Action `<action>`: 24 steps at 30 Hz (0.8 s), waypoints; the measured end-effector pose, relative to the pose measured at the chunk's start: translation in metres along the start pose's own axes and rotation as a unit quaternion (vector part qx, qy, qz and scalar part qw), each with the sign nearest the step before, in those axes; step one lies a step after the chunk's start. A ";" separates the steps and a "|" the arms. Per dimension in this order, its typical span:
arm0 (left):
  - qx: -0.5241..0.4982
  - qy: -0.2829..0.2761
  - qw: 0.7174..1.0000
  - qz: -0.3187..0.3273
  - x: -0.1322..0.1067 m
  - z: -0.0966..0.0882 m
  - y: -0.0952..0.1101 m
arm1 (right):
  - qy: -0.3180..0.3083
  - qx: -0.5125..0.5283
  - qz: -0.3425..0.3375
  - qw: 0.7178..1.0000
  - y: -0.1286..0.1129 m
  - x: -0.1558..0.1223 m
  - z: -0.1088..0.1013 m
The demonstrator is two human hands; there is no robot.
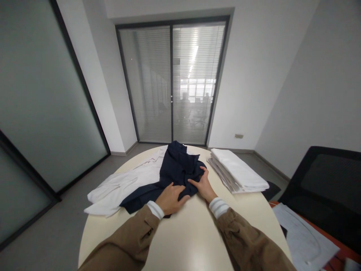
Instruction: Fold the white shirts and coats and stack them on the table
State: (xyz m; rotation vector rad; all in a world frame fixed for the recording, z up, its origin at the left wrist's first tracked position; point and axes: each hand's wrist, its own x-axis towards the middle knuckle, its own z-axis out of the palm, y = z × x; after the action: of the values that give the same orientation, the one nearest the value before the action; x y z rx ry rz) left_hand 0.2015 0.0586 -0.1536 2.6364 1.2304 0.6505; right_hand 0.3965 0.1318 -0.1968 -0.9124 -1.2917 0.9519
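Observation:
A crumpled navy blue garment lies on the round table, one part stretching to the left like a sleeve. My left hand rests on its near edge, fingers stretched out and thumb apart. On the right side of the cloth, my right hand has its fingers curled over a bunched fold, the thumb on the nearer side; the fingertips are partly hidden in the fabric. Under and left of the navy garment spreads a white garment, loosely laid with creases.
A stack of folded white and greyish cloth stands at the table's right edge. Beyond the cream table, a black mesh chair holds a pale plastic-looking bag or sheet. Glass panels with blinds are at the back.

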 end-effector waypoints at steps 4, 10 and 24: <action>-0.043 0.070 0.996 -0.028 0.000 -0.008 0.008 | 0.034 -0.119 -0.018 0.992 0.007 0.005 -0.015; 0.141 0.160 0.942 -0.259 -0.004 -0.017 -0.031 | 0.215 -0.244 -0.089 0.942 -0.014 0.008 -0.028; 0.155 0.019 0.890 -0.428 -0.007 -0.020 -0.088 | 0.297 -0.206 -0.222 0.905 -0.058 -0.005 -0.034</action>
State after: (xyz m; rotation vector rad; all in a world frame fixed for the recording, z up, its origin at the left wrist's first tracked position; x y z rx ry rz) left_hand 0.1283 0.1095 -0.1660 1.9144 2.4146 0.3480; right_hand 0.4331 0.1059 -0.1463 -1.0594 -1.1011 0.0133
